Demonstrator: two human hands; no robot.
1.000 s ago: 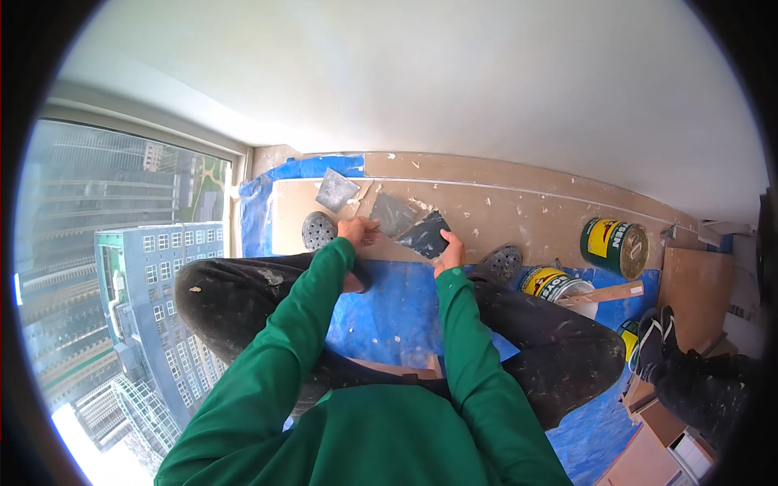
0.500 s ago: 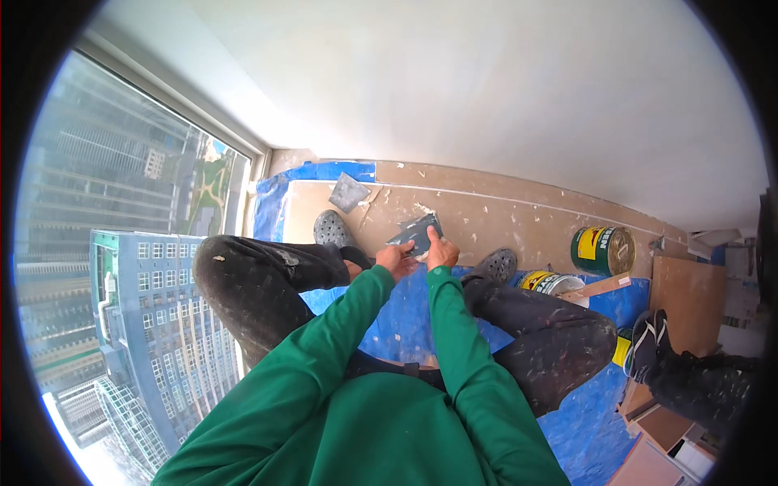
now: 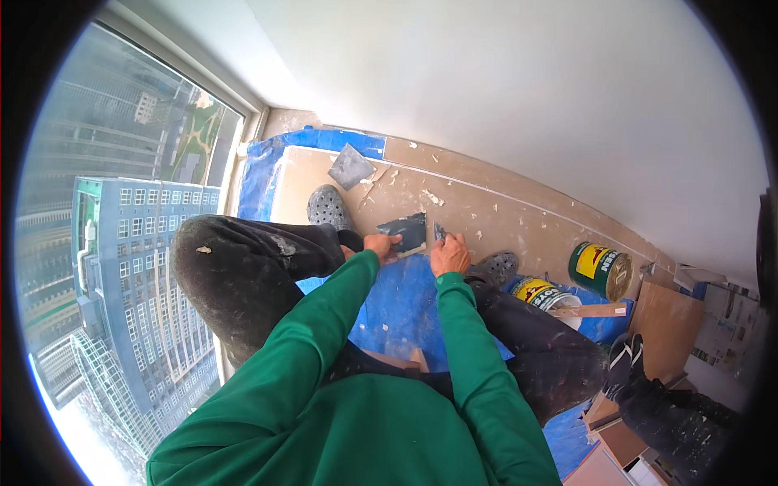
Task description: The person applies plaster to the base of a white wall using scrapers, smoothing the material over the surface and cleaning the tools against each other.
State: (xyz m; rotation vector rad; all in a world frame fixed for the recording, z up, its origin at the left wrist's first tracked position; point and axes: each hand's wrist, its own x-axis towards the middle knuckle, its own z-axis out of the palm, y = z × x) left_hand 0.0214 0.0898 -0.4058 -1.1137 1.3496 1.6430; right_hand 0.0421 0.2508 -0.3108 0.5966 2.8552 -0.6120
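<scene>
My left hand (image 3: 382, 245) is closed on a dark, flat filler plate (image 3: 408, 231), roughly rectangular, with pale putty along its near edge. Just to its right, my right hand (image 3: 450, 256) grips a small dark scraper blade (image 3: 439, 232), whose upper end shows above the fingers. A narrow gap separates the plate from the scraper blade. Both hands are above the brown board and blue sheeting, between my bent knees. Beyond them a loose grey square plate (image 3: 352, 167) lies on the board.
Dried putty bits dot the brown board (image 3: 519, 231). Blue sheeting (image 3: 397, 312) covers floor beneath me. Right stand a green-and-yellow can (image 3: 598, 271) and an open can (image 3: 535, 292) with a wooden stick (image 3: 596, 310). Another person's leg (image 3: 681, 425) is far right; a window (image 3: 146, 162) is left.
My hands have moved apart: the left with the plate to the left, the right slightly right with the small scraper blade. The whole view has turned a little.
</scene>
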